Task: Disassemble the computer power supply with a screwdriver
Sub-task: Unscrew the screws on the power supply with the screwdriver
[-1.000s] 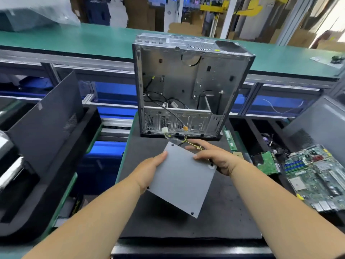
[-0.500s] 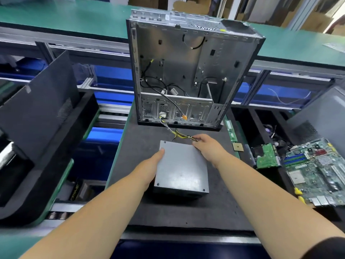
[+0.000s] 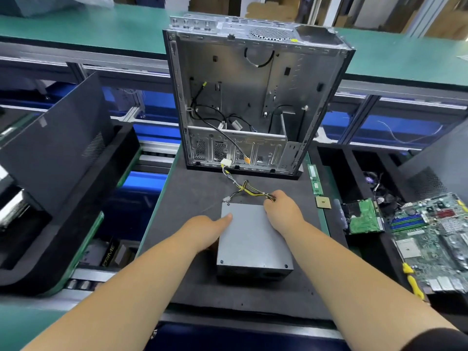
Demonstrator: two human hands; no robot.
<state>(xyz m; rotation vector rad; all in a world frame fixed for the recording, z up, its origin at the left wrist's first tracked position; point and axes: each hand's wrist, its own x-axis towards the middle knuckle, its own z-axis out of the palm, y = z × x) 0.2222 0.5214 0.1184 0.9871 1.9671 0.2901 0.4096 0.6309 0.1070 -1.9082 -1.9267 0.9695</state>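
A grey rectangular metal power supply box (image 3: 253, 239) lies flat on the black foam work mat (image 3: 192, 196), roughly in the mat's middle, its near edge set back from the mat's front edge with a strip of bare foam between. The left hand (image 3: 205, 231) grips the box's left side, thumb laid over the top face near the far left corner and the fingers wrapped down the side wall out of sight. The right hand (image 3: 283, 209) sits at the far right corner of the box, fingers curled round the bundle of yellow and black wires (image 3: 249, 190) where it leaves the box. The bundle runs across bare mat to a white plastic connector (image 3: 226, 163) lying at the lower edge of the open silver steel computer case (image 3: 253, 97), which stands upright at the mat's far end. Bare mat lies between the box and the case.

To the right, just off the mat's edge, a narrow green memory stick (image 3: 315, 178) and a small square gold processor chip (image 3: 323, 202) lie close together. Farther right sit a small green circuit board (image 3: 364, 219) and a large green motherboard (image 3: 435, 239), well apart from the box. A dark grey side panel (image 3: 58, 138) leans tilted on the left, separated from the mat by an open gap.
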